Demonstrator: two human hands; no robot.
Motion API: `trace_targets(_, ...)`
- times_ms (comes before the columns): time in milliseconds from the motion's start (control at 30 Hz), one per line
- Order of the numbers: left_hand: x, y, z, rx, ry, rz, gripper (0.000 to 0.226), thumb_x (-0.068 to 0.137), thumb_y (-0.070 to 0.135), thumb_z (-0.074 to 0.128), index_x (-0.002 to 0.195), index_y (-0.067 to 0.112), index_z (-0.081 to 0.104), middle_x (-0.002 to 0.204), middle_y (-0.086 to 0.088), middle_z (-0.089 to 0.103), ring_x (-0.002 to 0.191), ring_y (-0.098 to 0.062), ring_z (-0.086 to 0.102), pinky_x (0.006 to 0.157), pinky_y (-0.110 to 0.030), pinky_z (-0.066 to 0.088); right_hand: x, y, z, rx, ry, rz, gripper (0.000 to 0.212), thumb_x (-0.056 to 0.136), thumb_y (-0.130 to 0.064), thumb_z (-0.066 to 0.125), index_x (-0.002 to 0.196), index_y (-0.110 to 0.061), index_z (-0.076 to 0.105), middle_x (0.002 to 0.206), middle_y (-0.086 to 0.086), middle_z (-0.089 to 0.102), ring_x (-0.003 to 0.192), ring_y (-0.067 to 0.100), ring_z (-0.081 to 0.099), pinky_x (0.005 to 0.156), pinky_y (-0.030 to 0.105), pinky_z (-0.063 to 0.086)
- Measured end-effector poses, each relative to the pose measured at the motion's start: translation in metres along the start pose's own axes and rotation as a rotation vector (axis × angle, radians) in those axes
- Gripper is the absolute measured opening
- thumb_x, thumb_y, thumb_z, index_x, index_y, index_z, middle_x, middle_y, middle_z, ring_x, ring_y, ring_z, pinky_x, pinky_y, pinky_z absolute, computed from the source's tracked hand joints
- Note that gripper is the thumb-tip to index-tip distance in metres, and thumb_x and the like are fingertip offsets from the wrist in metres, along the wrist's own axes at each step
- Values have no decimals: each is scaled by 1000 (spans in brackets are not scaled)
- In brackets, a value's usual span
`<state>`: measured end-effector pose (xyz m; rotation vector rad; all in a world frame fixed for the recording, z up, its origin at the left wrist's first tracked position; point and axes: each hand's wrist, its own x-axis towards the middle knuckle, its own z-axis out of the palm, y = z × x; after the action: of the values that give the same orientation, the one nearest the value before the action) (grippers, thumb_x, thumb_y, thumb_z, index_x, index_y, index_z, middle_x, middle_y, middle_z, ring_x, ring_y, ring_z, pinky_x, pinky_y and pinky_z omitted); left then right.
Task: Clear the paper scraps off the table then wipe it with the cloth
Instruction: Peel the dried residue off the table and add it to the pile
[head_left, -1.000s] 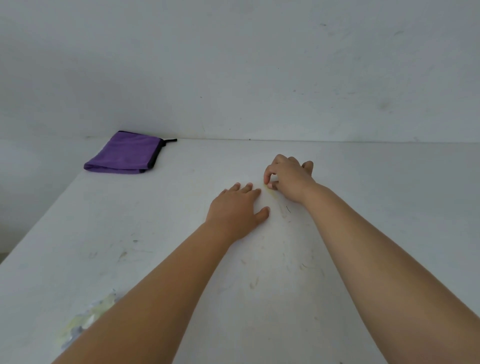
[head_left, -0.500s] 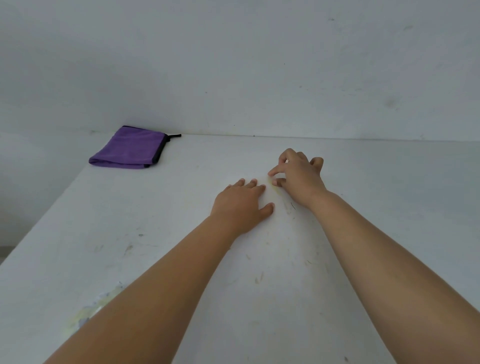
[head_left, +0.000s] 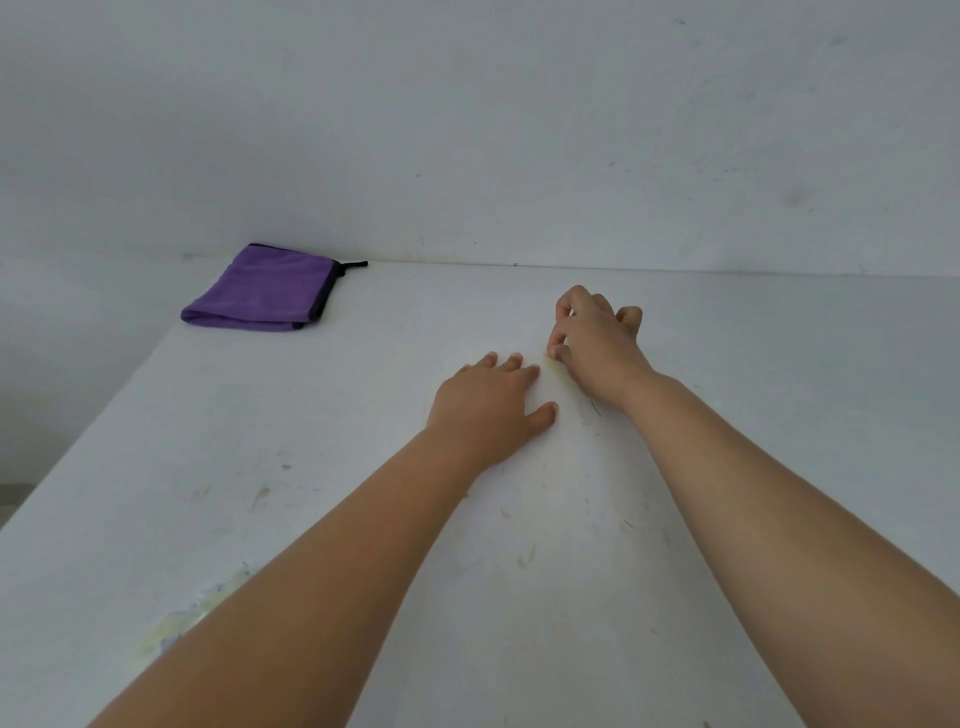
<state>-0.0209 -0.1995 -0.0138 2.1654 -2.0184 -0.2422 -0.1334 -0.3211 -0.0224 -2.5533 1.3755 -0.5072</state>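
Our right hand (head_left: 592, 343) has thumb and fingers curled in tight, pinching at a pale yellowish scrap (head_left: 557, 370) that lies flat on the table (head_left: 311, 467). Whether the pinch actually has the paper yet, we honestly can't tell, the fingertips hide it. Our left hand (head_left: 493, 410) is just beside it, palm down, fingers straight and pressing the surface, holding nothing.

What could go wrong, in our view: that scrap looks thin and stuck flat, so the pinch could slide off or tear it and leave bits behind. Also it's nearly the same colour as the tabletop, so easy to miss fragments.

Going outward, there's a heap of scraps (head_left: 195, 616) near the front left edge, partly hidden under our left forearm. If that arm drags back carelessly it could scatter them or push them over the edge.

The purple cloth (head_left: 260, 291) sits folded in the far left corner, untouched and well apart from both hands.

Count: two hands, one cloth, one scrap under the pinch, one heap (pieces too blurry to count), plus lots of little smudges.
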Motion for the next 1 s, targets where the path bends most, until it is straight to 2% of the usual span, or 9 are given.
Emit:
trace_targets(133,-1,0,0,11,-9,1,58,95,54,31,146,27,28,156,8,20,145,-15,15,110,-33,25,-4,0,0,-33,-30,-44,26,83,5,40,84,-16,56,106,-4,32,97,19,24,79,26,15)
trace_targets(233,-2,-1,0,10,-28,0,59,96,54,30,148,27,24,157,8,16,145,-16,12,112,-34,22,-8,1,-2,-46,-14,-70,27,83,6,40,84,-15,58,105,-3,31,97,16,26,74,27,10)
trace_targets(333,-2,-3,2,14,-46,0,61,96,55,28,149,27,20,158,7,13,146,-16,9,114,-34,18,-16,2,-8,-17,-41,-26,26,87,4,40,85,-18,55,108,-4,33,81,10,14,82,30,19)
trace_targets(500,-2,-3,1,-12,-110,-9,65,94,57,29,150,28,14,159,7,7,146,-14,2,116,-34,11,-36,4,-20,83,-94,38,30,92,0,36,82,-26,48,106,-8,36,103,22,40,77,25,15)
trace_targets(633,-3,-5,-9,-73,-155,-22,72,90,60,40,150,32,11,158,8,11,146,-15,8,114,-38,19,-60,-7,-42,113,-108,67,27,94,1,31,86,-20,47,103,-3,41,79,7,39,89,31,25)
trace_targets(700,-7,-3,-16,-147,-175,18,76,89,56,47,150,34,6,158,6,11,147,-16,3,117,-40,12,-70,-14,-55,121,-94,80,25,95,-2,30,88,-18,48,103,-2,43,73,6,36,92,33,27)
trace_targets(767,-14,2,-26,-243,-139,79,73,89,46,54,149,33,14,158,4,12,147,-17,-3,118,-40,2,-79,-20,-67,138,-86,89,23,98,-8,31,91,-17,50,105,-1,46,80,10,40,91,31,27)
trace_targets(867,-31,13,-46,-510,-56,107,53,87,18,52,137,33,42,157,6,19,146,-13,-6,119,-42,1,-93,-31,-84,190,-67,102,20,99,-18,35,94,-18,55,108,-1,51,93,17,47,88,28,24)
trace_targets(1000,-58,21,-67,-775,41,60,33,88,21,51,119,32,58,152,10,28,145,-6,-3,115,-38,9,-109,-50,-102,340,-48,129,19,98,-24,41,91,-17,58,92,-4,55,84,14,50,96,37,33)
